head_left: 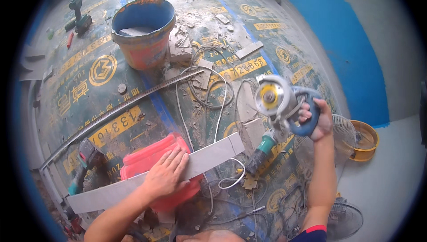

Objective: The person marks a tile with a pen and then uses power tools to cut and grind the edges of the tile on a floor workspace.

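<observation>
I record my left hand (168,173) flat, fingers extended, on one long, pale-grey rectangular strip (215,154), my right hand (324,121) wrapped around one blue-handled circular saw (283,97).

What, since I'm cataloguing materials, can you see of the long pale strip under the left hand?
The strip is long, narrow and pale grey, apparently tile, with straight edges and a faint dark line near its right end. It lies slanted, right end farther from the person, across a red plastic-looking support, overhanging both sides. The left hand rests flat on it near the middle; its underside is hidden.
</observation>
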`<control>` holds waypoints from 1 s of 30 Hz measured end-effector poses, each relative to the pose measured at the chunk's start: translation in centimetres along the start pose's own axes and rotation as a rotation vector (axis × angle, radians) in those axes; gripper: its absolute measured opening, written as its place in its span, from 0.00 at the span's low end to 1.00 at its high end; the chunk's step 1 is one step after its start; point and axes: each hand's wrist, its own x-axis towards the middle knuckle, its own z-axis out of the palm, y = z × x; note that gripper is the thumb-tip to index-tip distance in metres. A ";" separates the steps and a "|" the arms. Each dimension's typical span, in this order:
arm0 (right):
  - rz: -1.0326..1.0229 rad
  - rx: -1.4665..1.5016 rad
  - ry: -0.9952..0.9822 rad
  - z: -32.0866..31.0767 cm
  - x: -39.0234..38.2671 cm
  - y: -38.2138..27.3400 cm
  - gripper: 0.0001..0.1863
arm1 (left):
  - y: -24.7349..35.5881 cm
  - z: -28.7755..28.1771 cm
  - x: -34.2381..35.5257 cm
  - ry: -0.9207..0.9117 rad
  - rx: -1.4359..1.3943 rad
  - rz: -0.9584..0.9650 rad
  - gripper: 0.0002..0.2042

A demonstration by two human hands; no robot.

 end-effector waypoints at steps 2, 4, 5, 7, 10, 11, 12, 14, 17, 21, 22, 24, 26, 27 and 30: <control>0.093 -0.137 0.079 3.6 -3.5 1.0 0.18 | -0.1 -1.1 -1.7 -0.014 0.041 0.001 0.42; 0.160 -0.230 0.133 4.1 -6.4 1.8 0.18 | -0.4 -1.2 -2.6 -0.032 0.039 0.051 0.41; 0.185 -0.247 0.142 3.6 -7.7 2.3 0.18 | -0.6 -1.2 -2.9 -0.042 0.034 0.079 0.41; 0.204 -0.241 0.113 2.8 -10.2 3.9 0.18 | -0.8 -1.5 -3.6 -0.056 -0.021 0.115 0.41; 0.175 -0.176 0.097 2.2 -14.0 7.1 0.20 | -1.3 -1.0 -4.7 -0.105 -0.026 0.179 0.42; 0.180 -0.200 0.108 2.7 -14.7 7.7 0.20 | -1.1 -1.0 -4.6 -0.117 -0.035 0.177 0.42; 0.185 -0.223 0.119 3.2 -15.3 8.2 0.20 | -0.5 -1.1 -4.4 -0.130 -0.044 0.175 0.42; 0.164 -0.258 0.176 4.1 -16.3 9.6 0.30 | 0.3 -0.4 -3.8 -0.101 0.023 0.194 0.43; 0.042 -0.352 0.179 4.4 -17.8 12.1 0.37 | 3.3 0.2 -1.4 -0.055 -0.021 0.145 0.43; -0.061 -0.345 0.207 3.6 -18.7 15.1 0.34 | 5.4 2.1 0.5 -0.018 0.019 0.096 0.45; -0.083 -0.334 0.212 3.3 -18.9 15.9 0.33 | 5.5 2.3 0.5 -0.025 0.044 0.086 0.46; -0.134 -0.326 0.229 3.5 -19.1 16.9 0.30 | 5.5 2.6 0.6 -0.038 0.046 0.094 0.46; -0.163 -0.360 0.227 3.5 -19.3 17.2 0.27 | 5.3 2.5 0.7 -0.050 0.057 0.101 0.47; -0.177 -0.376 0.226 3.5 -19.4 17.4 0.25 | 5.4 2.4 0.7 -0.061 0.061 0.104 0.47; -0.185 -0.388 0.222 3.3 -19.3 17.7 0.21 | 5.3 2.3 0.7 -0.058 0.070 0.099 0.48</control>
